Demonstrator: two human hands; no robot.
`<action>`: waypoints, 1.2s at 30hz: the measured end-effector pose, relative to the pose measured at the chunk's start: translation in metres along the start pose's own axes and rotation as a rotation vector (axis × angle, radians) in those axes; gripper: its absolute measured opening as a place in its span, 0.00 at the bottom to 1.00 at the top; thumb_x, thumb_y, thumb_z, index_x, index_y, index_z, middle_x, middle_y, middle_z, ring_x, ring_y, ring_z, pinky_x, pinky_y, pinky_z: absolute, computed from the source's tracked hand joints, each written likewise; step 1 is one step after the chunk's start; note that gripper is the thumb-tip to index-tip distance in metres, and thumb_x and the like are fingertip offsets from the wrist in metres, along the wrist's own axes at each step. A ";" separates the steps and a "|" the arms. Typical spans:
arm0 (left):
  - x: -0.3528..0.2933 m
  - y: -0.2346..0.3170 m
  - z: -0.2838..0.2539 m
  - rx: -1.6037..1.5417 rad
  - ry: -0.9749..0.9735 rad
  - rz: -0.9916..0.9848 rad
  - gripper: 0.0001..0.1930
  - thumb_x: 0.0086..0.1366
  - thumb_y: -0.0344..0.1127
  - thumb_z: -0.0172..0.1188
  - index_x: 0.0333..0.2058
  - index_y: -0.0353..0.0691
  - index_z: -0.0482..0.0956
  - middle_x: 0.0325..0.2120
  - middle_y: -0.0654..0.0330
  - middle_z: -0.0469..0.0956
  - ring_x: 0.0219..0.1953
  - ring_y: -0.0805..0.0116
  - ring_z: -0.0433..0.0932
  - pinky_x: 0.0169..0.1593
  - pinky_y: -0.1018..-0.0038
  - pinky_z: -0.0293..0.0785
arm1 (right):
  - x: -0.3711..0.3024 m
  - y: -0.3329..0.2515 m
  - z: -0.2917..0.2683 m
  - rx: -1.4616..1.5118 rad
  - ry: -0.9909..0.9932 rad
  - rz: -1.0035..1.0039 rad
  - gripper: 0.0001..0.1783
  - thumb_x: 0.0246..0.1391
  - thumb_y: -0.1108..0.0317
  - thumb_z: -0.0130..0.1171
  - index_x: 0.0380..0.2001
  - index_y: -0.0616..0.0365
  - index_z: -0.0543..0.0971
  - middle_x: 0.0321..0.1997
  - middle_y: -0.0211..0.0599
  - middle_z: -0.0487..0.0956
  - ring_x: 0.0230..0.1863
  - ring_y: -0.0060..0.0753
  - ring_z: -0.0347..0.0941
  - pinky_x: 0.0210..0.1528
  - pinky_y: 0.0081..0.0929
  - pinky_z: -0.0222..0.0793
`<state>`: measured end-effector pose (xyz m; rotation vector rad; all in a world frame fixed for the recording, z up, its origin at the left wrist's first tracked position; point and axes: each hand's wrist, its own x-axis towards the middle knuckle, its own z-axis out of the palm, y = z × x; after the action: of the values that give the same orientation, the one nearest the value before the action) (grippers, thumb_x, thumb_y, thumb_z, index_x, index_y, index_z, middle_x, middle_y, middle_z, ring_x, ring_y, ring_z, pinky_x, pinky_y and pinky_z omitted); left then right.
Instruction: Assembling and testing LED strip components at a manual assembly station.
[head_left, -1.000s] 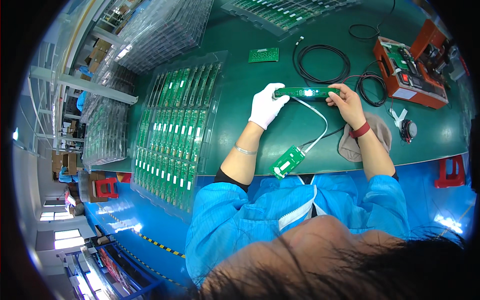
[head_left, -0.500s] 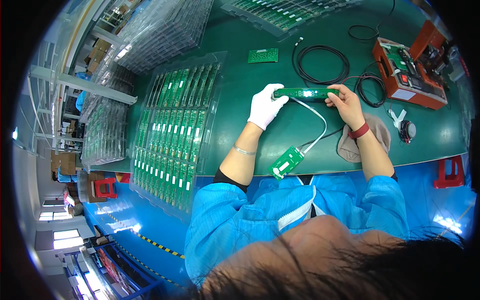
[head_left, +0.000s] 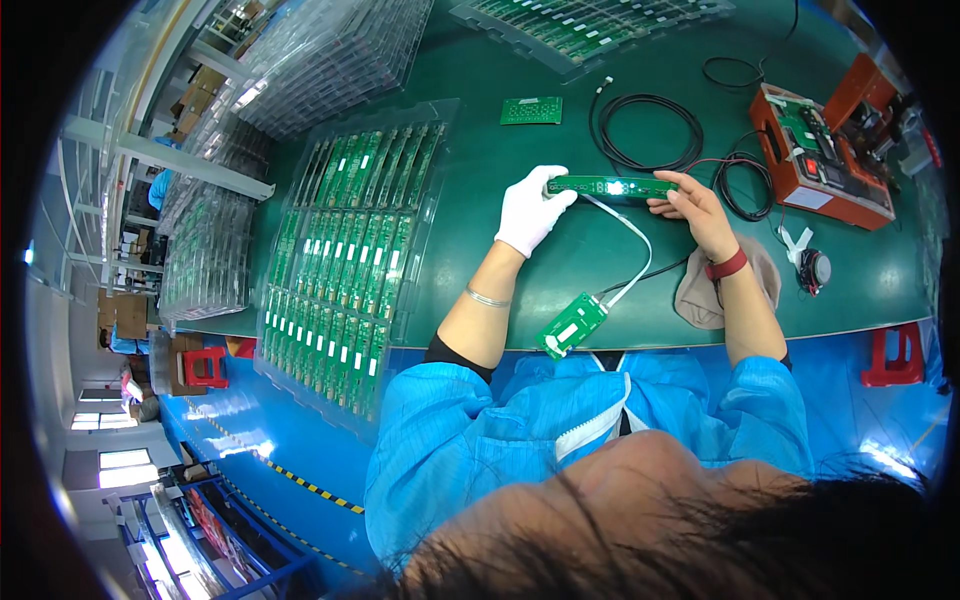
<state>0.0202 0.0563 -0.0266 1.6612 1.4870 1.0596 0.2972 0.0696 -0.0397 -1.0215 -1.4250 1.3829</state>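
Note:
A long narrow green circuit board point(head_left: 590, 186) with lit white display digits is held level above the table. My left hand point(head_left: 533, 212), in a white glove, pinches its left end. Bare, my right hand point(head_left: 698, 212) holds the right end, with fingers behind and along the edge. From the board a white ribbon cable point(head_left: 640, 240) curves down to a smaller green circuit board point(head_left: 572, 326), lying at the table's near edge. A black cable also runs to that smaller board.
At left lies a clear tray of circuit boards point(head_left: 345, 250), beside stacked clear trays point(head_left: 330, 65). Another green board point(head_left: 531, 110) lies ahead, near a coiled black cable point(head_left: 652, 130). An orange case point(head_left: 820, 165), a small round speaker-like part point(head_left: 815, 268) and a beige cloth point(head_left: 700, 290) are at right.
My right hand's fingers have shifted on the board's right end, the thumb moving lower. The board stays almost in place and lit. The view has moved slightly.

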 end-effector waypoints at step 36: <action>0.010 -0.002 0.015 0.126 0.008 0.026 0.20 0.53 0.32 0.66 0.46 0.38 0.78 0.28 0.59 0.80 0.23 0.71 0.74 0.32 0.77 0.73 | 0.008 0.011 -0.015 0.015 0.013 -0.017 0.17 0.62 0.74 0.49 0.54 0.61 0.73 0.36 0.39 0.79 0.35 0.25 0.77 0.42 0.17 0.74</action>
<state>0.0332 0.0673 -0.0337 1.7687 1.5695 1.0059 0.3093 0.0816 -0.0499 -1.0040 -1.4087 1.3705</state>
